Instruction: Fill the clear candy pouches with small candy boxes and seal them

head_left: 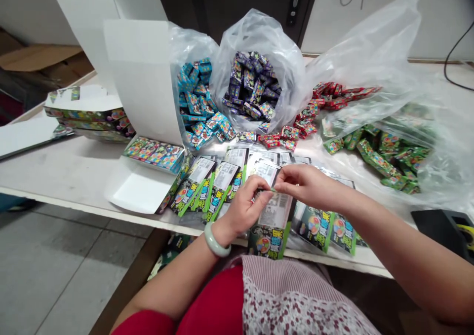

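Note:
My left hand [250,202], with a pale green bangle on its wrist, is closed in a pinch. Its fingertips meet those of my right hand [298,182], also pinched. A tiny greenish edge shows where they meet, but the fingers hide the rest of it. A speck of red shows at the left palm. Directly below both hands lies a flat black and green printed pouch [269,239], its lower end at the table's front edge. More such pouches [221,189] overlap to the left, and others [320,226] lie beneath my right forearm.
Plastic bags hold small blue packets [200,103], purple packets [255,86], red packets [333,95] and green packets [388,152]. An open white-lidded display box [153,152] stands left, near stacked printed boxes [91,118]. A black object [442,229] sits at right.

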The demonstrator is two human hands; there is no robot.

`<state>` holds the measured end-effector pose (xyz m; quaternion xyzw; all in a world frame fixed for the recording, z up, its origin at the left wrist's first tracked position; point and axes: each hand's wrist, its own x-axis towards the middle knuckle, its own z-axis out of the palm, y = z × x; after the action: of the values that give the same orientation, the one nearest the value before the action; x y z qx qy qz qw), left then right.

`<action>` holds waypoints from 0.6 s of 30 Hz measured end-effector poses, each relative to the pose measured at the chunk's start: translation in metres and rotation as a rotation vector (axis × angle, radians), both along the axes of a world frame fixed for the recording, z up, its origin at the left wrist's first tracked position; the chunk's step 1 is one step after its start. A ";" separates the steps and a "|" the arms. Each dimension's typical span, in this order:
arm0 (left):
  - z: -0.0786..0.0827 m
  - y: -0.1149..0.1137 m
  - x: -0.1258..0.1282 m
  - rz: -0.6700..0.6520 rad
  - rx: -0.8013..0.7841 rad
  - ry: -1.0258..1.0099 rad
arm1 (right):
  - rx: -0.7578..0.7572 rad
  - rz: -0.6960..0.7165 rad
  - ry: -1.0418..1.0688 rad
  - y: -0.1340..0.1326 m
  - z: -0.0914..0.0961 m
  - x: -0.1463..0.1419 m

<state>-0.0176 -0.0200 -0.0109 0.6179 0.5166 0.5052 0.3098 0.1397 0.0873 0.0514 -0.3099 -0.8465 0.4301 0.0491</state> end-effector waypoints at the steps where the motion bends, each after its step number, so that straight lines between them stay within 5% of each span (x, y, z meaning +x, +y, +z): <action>1: -0.001 0.000 0.001 0.010 0.009 -0.005 | -0.006 -0.003 0.001 0.000 -0.001 0.000; 7: -0.005 0.002 0.006 0.068 0.037 -0.019 | -0.137 -0.036 0.053 0.010 -0.009 -0.002; 12: -0.003 -0.002 0.003 0.077 0.046 0.054 | -0.626 -0.037 0.075 0.014 -0.025 -0.009; 15: 0.000 0.000 -0.004 -0.028 -0.057 0.135 | -0.852 -0.001 0.044 0.017 -0.035 -0.010; 18: 0.007 0.005 -0.020 -0.004 -0.149 0.146 | -0.538 -0.102 -0.105 0.043 -0.039 0.012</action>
<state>-0.0379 -0.0154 -0.0040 0.6293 0.5729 0.4184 0.3173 0.1513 0.1298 0.0127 -0.3759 -0.6867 0.6196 -0.0572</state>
